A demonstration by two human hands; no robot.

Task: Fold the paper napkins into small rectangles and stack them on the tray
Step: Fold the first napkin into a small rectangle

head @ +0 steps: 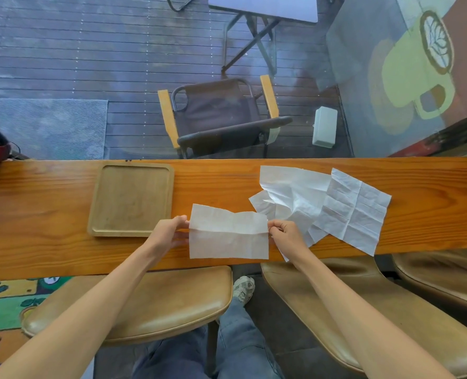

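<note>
Wooden counter stretches right across, and on it, toward the left, sits the wooden tray, with nothing stacked on it. So by my reckoning the job is barely begun: no finished rectangle anywhere. Over on the right lies a loose heap of unfolded napkins, creased and overlapping, all waiting their turn. Between heap and tray, near the front edge, is the napkin being folded, lying with one crease across its middle. Left hand pinches its left edge, fingers closed on the paper; right hand pinches the right edge the same way. More folds are needed before it is small enough. No readable writing on napkins or tray; the floor mat at lower left shows only partial letters.
</note>
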